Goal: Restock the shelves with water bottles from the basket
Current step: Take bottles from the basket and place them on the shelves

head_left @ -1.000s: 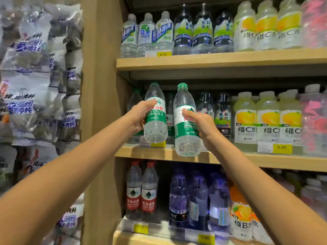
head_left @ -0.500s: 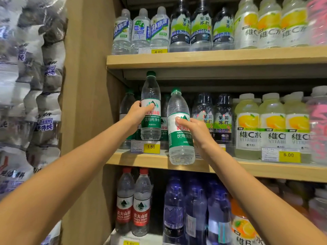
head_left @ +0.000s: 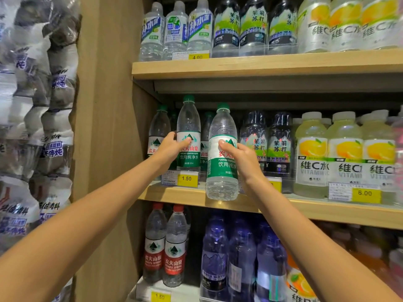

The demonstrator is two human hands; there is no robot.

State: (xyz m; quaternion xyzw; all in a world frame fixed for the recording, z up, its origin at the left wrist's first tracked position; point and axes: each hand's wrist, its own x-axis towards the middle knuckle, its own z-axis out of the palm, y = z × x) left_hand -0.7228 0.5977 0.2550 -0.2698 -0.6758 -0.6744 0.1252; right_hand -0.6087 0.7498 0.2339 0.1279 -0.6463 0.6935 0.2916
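- Presently, middle shelf (head_left: 174,197): our target, straight ahead, its left end taking the water.
- right bottle (head_left: 222,166): upright, just before the shelf lip, not yet set in; our right hand (head_left: 242,158) clamps its label.
- left bottle (head_left: 188,127): upright at the shelf front; our left hand (head_left: 169,149) grips it.

R bottle (head_left: 219,168) & L bottle (head_left: 188,125): clear, green caps, green labels w/ white top band, red + white lettering, green peak logo. Pale wood grain is shown by shelf (head_left: 327,212). Tags (head_left: 187,178) are printed yellow w/ black digits. Low bottles (head_left: 174,258) are marked by red caps & labels. Vit. drinks (head_left: 311,153): pale yellow, white caps, lemon print.
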